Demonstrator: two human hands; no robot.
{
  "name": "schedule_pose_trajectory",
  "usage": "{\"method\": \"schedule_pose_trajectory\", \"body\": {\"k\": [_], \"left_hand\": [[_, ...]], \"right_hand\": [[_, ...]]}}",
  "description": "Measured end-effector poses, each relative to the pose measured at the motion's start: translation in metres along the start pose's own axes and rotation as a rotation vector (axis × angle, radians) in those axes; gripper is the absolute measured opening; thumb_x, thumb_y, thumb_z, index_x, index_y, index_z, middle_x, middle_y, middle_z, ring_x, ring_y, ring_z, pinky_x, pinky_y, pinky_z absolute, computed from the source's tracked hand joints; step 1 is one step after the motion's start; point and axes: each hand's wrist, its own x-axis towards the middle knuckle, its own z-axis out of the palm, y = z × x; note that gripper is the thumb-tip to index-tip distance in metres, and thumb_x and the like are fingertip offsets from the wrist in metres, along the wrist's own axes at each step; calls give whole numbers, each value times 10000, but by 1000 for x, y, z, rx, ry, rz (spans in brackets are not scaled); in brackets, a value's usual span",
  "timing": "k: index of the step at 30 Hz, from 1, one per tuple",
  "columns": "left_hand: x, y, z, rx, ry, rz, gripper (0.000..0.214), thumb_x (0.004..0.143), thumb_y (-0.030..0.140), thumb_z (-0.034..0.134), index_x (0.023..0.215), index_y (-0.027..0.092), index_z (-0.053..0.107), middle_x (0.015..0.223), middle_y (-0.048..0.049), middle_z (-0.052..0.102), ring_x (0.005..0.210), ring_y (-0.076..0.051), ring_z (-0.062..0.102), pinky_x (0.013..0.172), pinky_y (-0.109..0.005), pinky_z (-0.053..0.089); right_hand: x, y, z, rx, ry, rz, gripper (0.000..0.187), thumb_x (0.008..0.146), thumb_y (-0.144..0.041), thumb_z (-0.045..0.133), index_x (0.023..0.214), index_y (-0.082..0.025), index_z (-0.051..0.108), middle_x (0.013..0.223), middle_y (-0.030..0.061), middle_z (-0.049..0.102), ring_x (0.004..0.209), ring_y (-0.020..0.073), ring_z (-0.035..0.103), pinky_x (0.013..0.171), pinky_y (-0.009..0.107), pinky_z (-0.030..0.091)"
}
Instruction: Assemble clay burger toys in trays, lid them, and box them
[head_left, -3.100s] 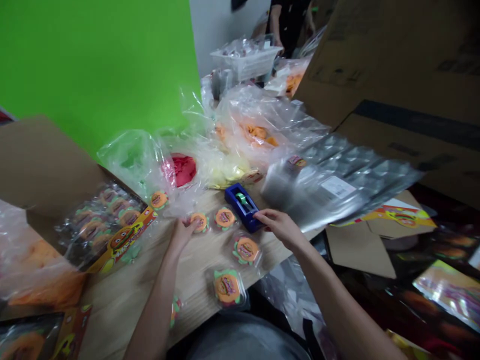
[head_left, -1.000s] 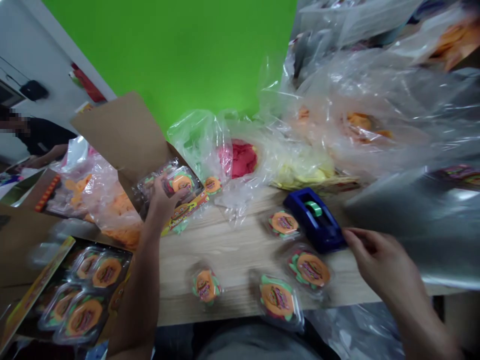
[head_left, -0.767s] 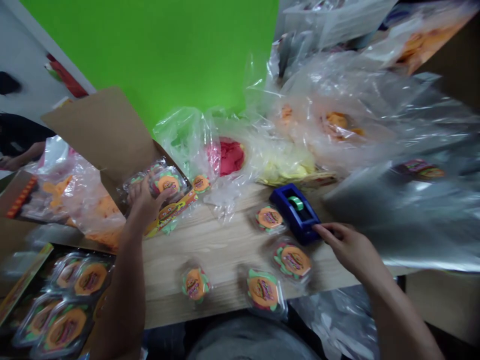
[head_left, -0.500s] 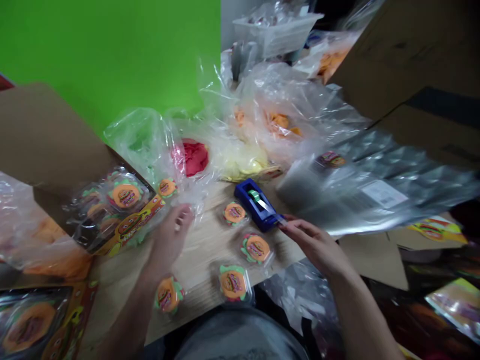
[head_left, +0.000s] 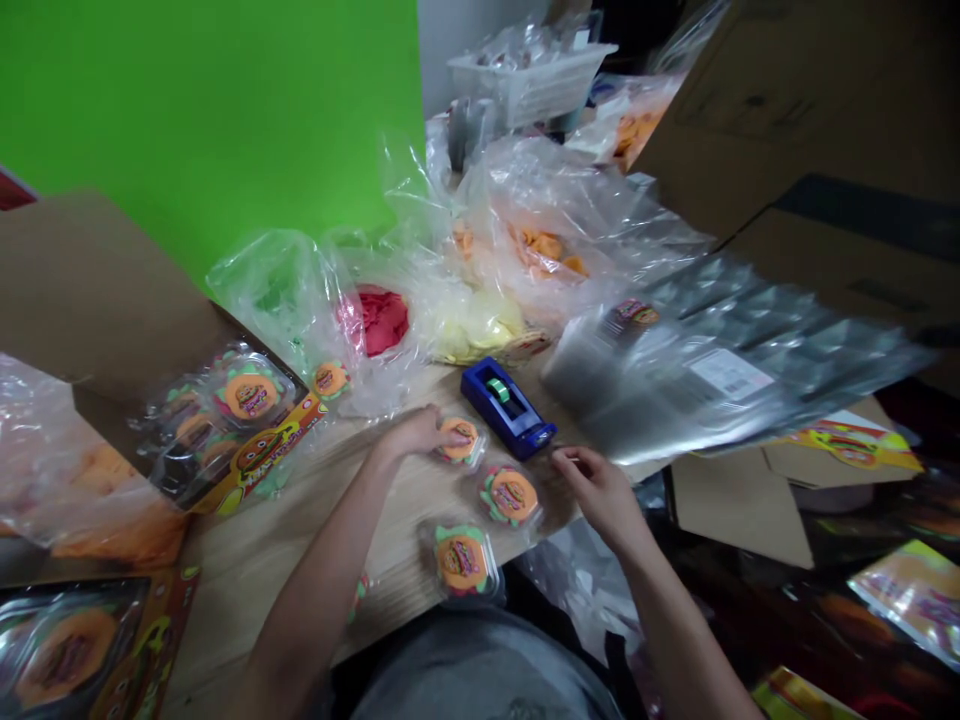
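My left hand point(head_left: 421, 432) grips a small clear clamshell pack with a burger toy point(head_left: 460, 440) by its left side, thumb over the lid. To the right, my right hand point(head_left: 598, 488) is closed in a pinch on a piece of clear tape, which barely shows at the fingertips. Just beyond the hands lies a blue tape dispenser point(head_left: 510, 408) with a green-cored roll. A second burger pack point(head_left: 510, 497) sits between my hands, and a third burger pack point(head_left: 463, 562) is nearer my body. Another is mostly hidden under my left forearm.
An open carton point(head_left: 247, 460) at left holds several burger packs. Plastic bags of red pieces point(head_left: 382, 320), yellow pieces point(head_left: 484, 328) and orange pieces point(head_left: 547, 250) line the back. A stack of clear plastic trays point(head_left: 675, 370) lies at right, by a large cardboard box point(head_left: 825, 130).
My left hand has moved right onto the burger pack beside the dispenser. My right hand has come slightly away from the dispenser, and the tape no longer stretches between them.
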Motion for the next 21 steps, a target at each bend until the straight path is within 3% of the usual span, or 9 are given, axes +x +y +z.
{"method": "schedule_pose_trajectory", "body": {"k": [3, 6, 8, 10, 14, 18, 21], "left_hand": [[-13, -9, -7, -96, 15, -59, 484, 364, 271, 862, 677, 178, 504, 621, 34, 562, 719, -197, 587, 687, -296, 462], [-37, -7, -11, -250, 112, -85, 477, 546, 386, 794, 806, 186, 446, 767, 7, 587, 719, -157, 590, 664, -292, 482], [-57, 4, -14, -362, 150, -81, 432, 691, 475, 671, 905, 191, 425, 893, -36, 605, 751, -160, 617, 662, -312, 507], [-77, 21, -19, -546, 152, -50, 403, 750, 483, 607, 969, 193, 431, 966, -55, 610, 778, -174, 642, 659, -331, 528], [-111, 53, -27, -909, 198, 35, 399, 700, 341, 698, 1002, 205, 476, 924, -19, 636, 782, -178, 660, 650, -314, 544], [-132, 65, -26, -952, 276, 80, 408, 680, 324, 722, 1003, 217, 498, 915, -18, 655, 864, -195, 660, 726, -319, 543], [-140, 65, -23, -906, 405, 123, 450, 643, 302, 755, 1013, 234, 508, 914, 2, 663, 850, -180, 659, 740, -304, 534]], "right_hand": [[-17, -19, -5, 77, 1, -6, 313, 693, -496, 569, 721, -187, 608, 606, 14, 601, 610, 182, 562, 628, 309, 435], [-38, -49, 3, 198, -71, -69, 276, 745, -476, 574, 739, -202, 610, 666, 16, 611, 663, 170, 577, 658, 289, 460], [-52, -72, 14, 306, -184, -148, 241, 772, -437, 592, 712, -204, 613, 709, 25, 615, 676, 163, 570, 631, 269, 461], [-64, -94, 28, 387, -296, -232, 217, 793, -389, 598, 689, -198, 603, 719, 28, 604, 675, 157, 557, 606, 256, 449], [-75, -117, 49, 408, -333, -292, 201, 810, -311, 567, 648, -194, 547, 669, 8, 546, 649, 140, 505, 600, 253, 412], [-74, -122, 59, 397, -282, -245, 200, 786, -312, 554, 629, -198, 502, 629, -12, 502, 616, 131, 458, 594, 256, 386], [-72, -123, 60, 356, -263, -228, 200, 761, -319, 548, 614, -201, 480, 607, -17, 494, 610, 132, 446, 598, 260, 379]]}}
